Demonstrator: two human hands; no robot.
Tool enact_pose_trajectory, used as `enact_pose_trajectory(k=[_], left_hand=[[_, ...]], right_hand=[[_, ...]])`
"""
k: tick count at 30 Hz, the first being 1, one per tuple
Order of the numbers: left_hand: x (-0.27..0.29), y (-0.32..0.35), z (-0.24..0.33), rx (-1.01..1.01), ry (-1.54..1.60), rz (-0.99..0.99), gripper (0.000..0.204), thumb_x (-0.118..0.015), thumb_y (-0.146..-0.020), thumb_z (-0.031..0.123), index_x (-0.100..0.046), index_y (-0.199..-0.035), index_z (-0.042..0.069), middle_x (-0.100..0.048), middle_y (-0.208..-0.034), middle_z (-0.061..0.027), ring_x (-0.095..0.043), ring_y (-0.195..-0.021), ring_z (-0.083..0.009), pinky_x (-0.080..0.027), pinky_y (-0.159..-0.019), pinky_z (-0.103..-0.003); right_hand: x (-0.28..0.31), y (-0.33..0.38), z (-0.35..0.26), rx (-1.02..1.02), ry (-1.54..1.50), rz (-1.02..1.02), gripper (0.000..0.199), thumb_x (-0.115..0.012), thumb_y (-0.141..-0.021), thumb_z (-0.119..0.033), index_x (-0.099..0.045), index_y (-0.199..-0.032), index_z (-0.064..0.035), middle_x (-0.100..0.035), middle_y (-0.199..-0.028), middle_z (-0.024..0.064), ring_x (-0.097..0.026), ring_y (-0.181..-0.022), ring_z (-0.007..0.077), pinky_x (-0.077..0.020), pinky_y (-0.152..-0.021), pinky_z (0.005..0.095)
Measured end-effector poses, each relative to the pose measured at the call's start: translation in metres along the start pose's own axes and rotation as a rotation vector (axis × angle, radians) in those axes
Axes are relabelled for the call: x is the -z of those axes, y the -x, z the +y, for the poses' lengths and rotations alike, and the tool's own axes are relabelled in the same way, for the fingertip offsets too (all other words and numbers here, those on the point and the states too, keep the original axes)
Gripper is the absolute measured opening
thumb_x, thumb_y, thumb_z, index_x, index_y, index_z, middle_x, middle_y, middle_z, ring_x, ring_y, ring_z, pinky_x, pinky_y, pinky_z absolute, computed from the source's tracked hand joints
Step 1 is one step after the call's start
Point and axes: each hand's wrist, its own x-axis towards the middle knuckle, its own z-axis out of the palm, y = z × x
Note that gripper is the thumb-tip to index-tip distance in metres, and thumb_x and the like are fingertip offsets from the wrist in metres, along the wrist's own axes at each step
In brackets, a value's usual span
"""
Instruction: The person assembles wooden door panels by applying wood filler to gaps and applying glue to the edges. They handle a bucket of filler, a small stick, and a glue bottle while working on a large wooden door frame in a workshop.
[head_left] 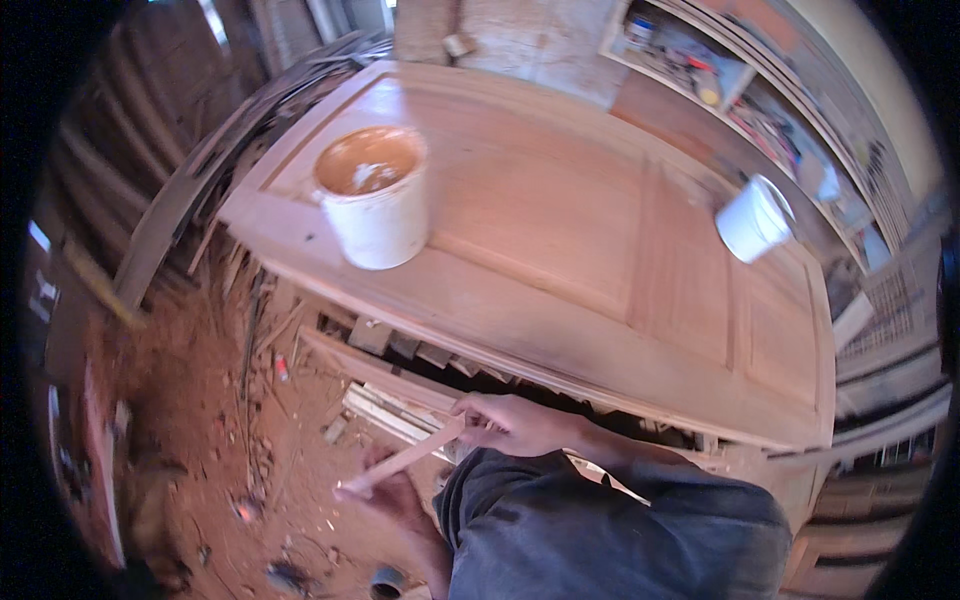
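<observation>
A thin, flat, pale wooden strip [412,455] spans the space between my two hands, slanting up to the right in front of my body. My right hand [510,425] pinches its upper end near the front edge of a panelled wooden door [540,220]. My left hand [392,492], lower and further left, is closed around the other end; blur softens its fingers. The door lies flat at about waist height. On its left part stands a white bucket [380,225] with brown-orange residue inside and a whitish lump in it.
A smaller white bucket [755,220] sits tilted in view on the door's far right. Shelves [740,85] with tools and cans line the back right. Timber lengths [215,180] are stacked at left. Sawdust, offcuts and debris cover the floor [310,500]; planks [400,415] lie under the door.
</observation>
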Motion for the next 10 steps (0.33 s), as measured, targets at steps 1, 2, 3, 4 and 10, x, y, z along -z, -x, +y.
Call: enact_pose_trajectory(k=[1, 2, 3, 4, 10], left_hand=[[0.022, -0.010, 0.021, -0.047, 0.037, -0.098, 0.051, -0.059, -0.089, 0.047, -0.055, -0.109, -0.001, -0.061, -0.091, -0.0116, -0.055, -0.080, -0.0189, -0.046, -0.080, -0.033], [0.042, -0.014, 0.042, -0.140, -0.121, -0.052, 0.040, -0.059, -0.091, 0.042, -0.053, -0.097, 0.003, -0.053, -0.079, -0.0057, -0.049, -0.068, -0.0140, -0.045, -0.070, -0.029], [0.062, -0.017, 0.057, -0.221, -0.273, -0.006, 0.032, -0.059, -0.092, 0.037, -0.051, -0.085, 0.006, -0.044, -0.067, 0.0002, -0.042, -0.056, -0.0092, -0.043, -0.061, -0.026], [0.076, -0.018, 0.067, -0.279, -0.364, 0.137, 0.032, -0.057, -0.094, 0.036, -0.047, -0.080, 0.009, -0.040, -0.065, 0.0022, -0.038, -0.052, -0.0070, -0.041, -0.055, -0.024], [0.152, -0.007, 0.132, -0.397, -1.032, 0.666, 0.036, -0.046, -0.097, 0.044, -0.053, -0.090, 0.010, -0.035, -0.063, 0.0032, -0.040, -0.054, -0.0089, -0.039, -0.053, -0.023]], right_hand=[[0.000, 0.005, 0.001, -0.049, 0.128, 0.056, 0.038, -0.059, -0.093, -0.026, -0.049, -0.119, -0.0004, -0.061, -0.099, 0.0163, -0.063, -0.087, 0.0255, -0.0525, -0.074, 0.0362], [0.002, 0.010, 0.007, -0.040, 0.181, 0.196, 0.039, -0.060, -0.092, -0.026, -0.050, -0.118, -0.0005, -0.060, -0.098, 0.0167, -0.063, -0.087, 0.0273, -0.0520, -0.074, 0.0376], [0.006, 0.017, 0.021, -0.046, 0.244, 0.341, 0.039, -0.062, -0.090, -0.026, -0.050, -0.118, -0.0005, -0.060, -0.098, 0.0171, -0.063, -0.087, 0.0291, -0.0515, -0.073, 0.0390], [0.009, 0.023, 0.038, -0.050, 0.304, 0.483, 0.040, -0.063, -0.089, -0.026, -0.051, -0.118, -0.0006, -0.059, -0.097, 0.0175, -0.062, -0.086, 0.0308, -0.0510, -0.073, 0.0405], [0.072, 0.054, 0.114, -0.231, 1.020, 1.028, 0.040, -0.064, -0.084, -0.029, -0.052, -0.110, -0.0024, -0.053, -0.110, 0.0191, -0.050, -0.103, 0.0371, -0.0389, -0.088, 0.0491]])
